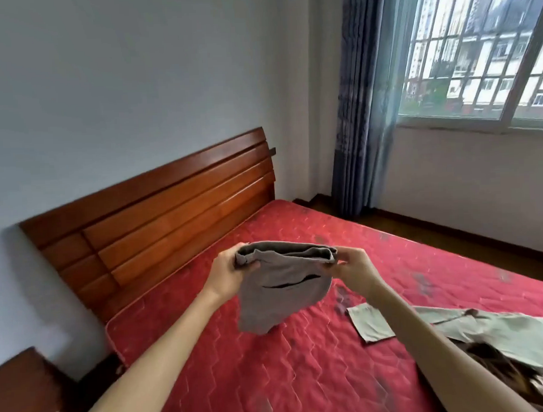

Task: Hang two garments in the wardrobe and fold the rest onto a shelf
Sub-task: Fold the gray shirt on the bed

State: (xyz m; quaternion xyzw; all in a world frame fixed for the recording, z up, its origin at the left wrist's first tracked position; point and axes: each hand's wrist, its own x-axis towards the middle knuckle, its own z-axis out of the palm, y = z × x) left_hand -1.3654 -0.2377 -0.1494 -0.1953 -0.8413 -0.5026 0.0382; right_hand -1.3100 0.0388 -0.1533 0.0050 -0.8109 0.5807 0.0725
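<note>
Both hands are holding a grey garment (281, 283) up in the air above the red mattress (271, 371). The left hand (228, 274) is gripping the garment's left end, fingers curled shut over the bunched cloth, thumb on the near side. The right hand (352, 269) is pinching the right end, fingers closed on the layered edge. Between the two hands the top of the garment is lying in several folded layers, and the rest is hanging down below the hands in a loose flap with a dark slit across it. The flap's lower corner is hanging clear of the mattress.

Below and to the right of the right hand, a pale green garment (499, 329) is lying spread flat on the mattress, partly hidden by the right forearm. Beyond the left hand, the wooden headboard (158, 217) is standing against the wall. Beyond the right hand, a blue curtain (362, 108) is hanging beside the window (481, 47).
</note>
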